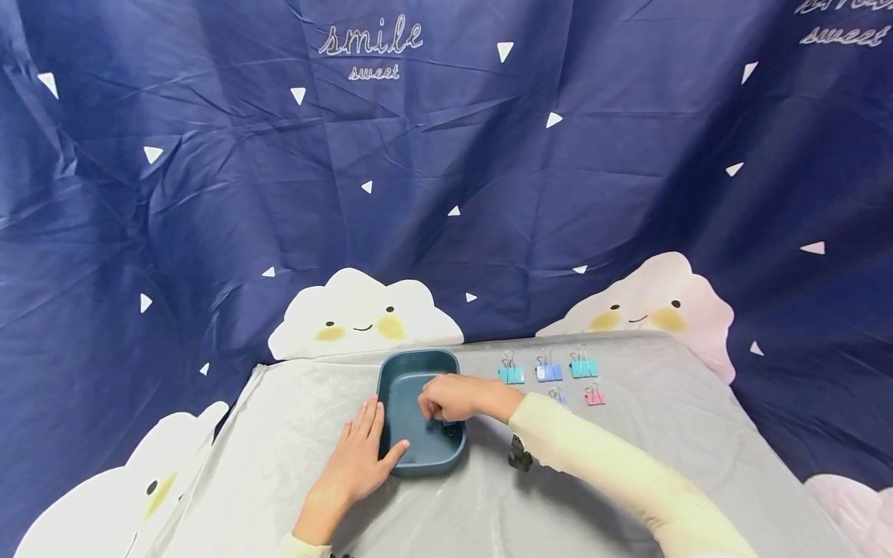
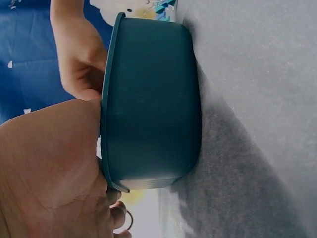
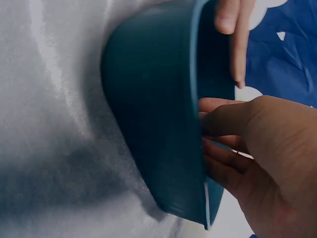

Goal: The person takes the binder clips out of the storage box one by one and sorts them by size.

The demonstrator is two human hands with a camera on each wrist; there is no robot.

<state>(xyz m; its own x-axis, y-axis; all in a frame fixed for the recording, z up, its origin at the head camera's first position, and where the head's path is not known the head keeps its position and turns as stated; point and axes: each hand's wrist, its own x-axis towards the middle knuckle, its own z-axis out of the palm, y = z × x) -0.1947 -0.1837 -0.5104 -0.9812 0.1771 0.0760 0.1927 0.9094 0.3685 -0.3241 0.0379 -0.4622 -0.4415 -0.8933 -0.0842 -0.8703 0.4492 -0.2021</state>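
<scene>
A dark teal plastic box [image 1: 418, 469] stands on the grey cloth. My left hand [image 1: 359, 453] rests along its left rim with straight fingers, its thumb over the front corner. From the right side my right hand [image 1: 449, 397] reaches over the rim into the box, fingers bent and fingertips down inside. A small dark clip [image 1: 449, 426] shows in the box right below that hand. In the right wrist view the fingertips of the right hand [image 3: 252, 144] are hidden behind the box wall [image 3: 148, 109]; I cannot tell whether they pinch anything.
Right of the box a row of larger binder clips has a teal one [image 1: 512, 375], a blue one [image 1: 549, 373] and another teal one [image 1: 584, 369]. Before them lie a small blue clip [image 1: 556, 396] and a pink clip [image 1: 595, 397]. A navy curtain [image 1: 418, 155] hangs behind.
</scene>
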